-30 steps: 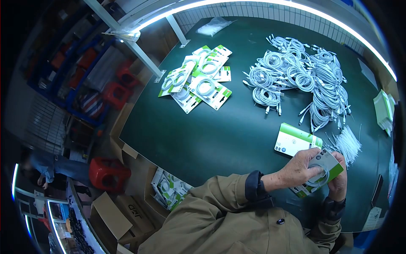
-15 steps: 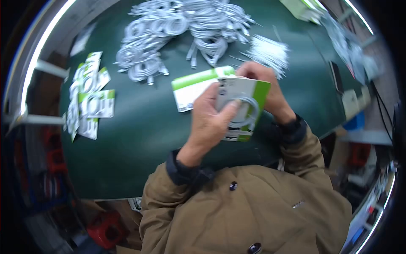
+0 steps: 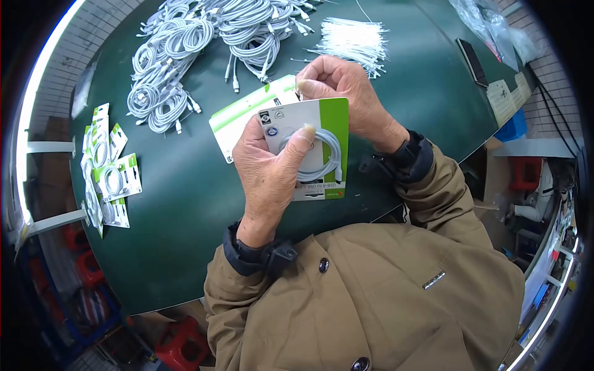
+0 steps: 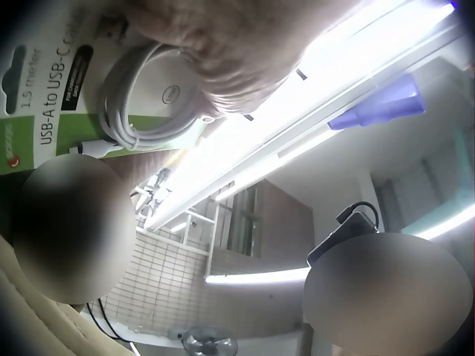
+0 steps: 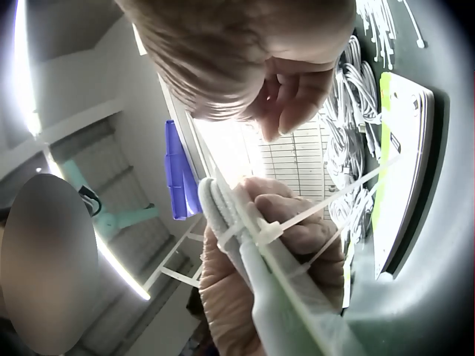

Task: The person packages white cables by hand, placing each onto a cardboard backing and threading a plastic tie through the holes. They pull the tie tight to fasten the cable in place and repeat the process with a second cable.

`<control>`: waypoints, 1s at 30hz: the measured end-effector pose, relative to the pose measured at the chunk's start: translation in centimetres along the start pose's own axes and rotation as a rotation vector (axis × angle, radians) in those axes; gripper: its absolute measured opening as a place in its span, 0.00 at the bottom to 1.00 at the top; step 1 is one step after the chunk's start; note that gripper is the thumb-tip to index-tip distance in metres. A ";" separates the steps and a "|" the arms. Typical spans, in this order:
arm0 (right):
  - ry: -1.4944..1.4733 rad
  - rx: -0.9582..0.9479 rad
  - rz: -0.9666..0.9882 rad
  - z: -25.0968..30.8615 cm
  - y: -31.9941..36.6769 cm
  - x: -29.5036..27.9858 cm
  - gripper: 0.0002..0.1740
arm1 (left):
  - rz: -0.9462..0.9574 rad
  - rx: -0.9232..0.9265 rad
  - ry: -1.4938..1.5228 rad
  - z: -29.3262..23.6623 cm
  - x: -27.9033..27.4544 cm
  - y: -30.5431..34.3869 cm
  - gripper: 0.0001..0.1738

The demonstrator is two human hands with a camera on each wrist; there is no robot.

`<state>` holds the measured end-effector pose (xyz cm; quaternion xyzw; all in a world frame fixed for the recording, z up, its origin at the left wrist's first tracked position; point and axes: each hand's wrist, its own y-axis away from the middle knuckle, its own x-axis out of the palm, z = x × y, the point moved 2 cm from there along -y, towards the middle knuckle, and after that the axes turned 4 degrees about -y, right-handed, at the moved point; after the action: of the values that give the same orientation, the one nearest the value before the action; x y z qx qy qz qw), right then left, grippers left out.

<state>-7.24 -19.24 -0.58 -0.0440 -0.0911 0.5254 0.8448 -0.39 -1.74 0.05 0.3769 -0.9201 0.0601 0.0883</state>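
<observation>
Since a second ago, my right hand (image 3: pixel 349 93) has moved from the card's side to just past its far edge. My left hand (image 3: pixel 266 173) grips the card (image 3: pixel 334 117), thumb on top, holding it up over the green table (image 3: pixel 167 247), close to the card stack (image 3: pixel 238 117). My right fingers are curled, but I can't tell if they pinch anything. If my left thumb slips, the round cable (image 3: pixel 337 154) could slide or twist on the card. One thin tie (image 5: pixel 334 195) pokes out past the card, so a hard tug on it might bend the card or tear its hole. If I dip the card, it could bump the stack and push it crooked. Beyond are the cable pile (image 3: pixel 179 43) and the loose ties (image 3: pixel 349 40), so a big reach that way could mess them up. The table's near edge is by my coat. I have more room off to my left, before the packed cards (image 3: pixel 117 179).
</observation>
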 end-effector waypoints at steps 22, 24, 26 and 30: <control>0.115 0.039 0.153 0.2 1.0 2.1 0.19 | -0.074 0.031 0.081 0.4 -3.0 -1.8 0.21; 0.045 0.037 0.128 0.1 0.9 2.0 0.19 | -0.039 0.051 0.096 0.1 -3.0 -1.9 0.24; 0.013 0.064 0.126 -0.4 0.9 1.4 0.19 | -0.015 0.083 0.118 -0.3 -3.0 -1.9 0.27; -0.068 0.110 0.129 0.4 0.9 1.3 0.19 | 0.012 0.118 0.051 -1.4 -2.8 -1.8 0.34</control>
<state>-7.52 -17.71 -0.21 0.0144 -0.0877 0.5839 0.8069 3.00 -0.82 0.92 0.3745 -0.9145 0.1244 0.0891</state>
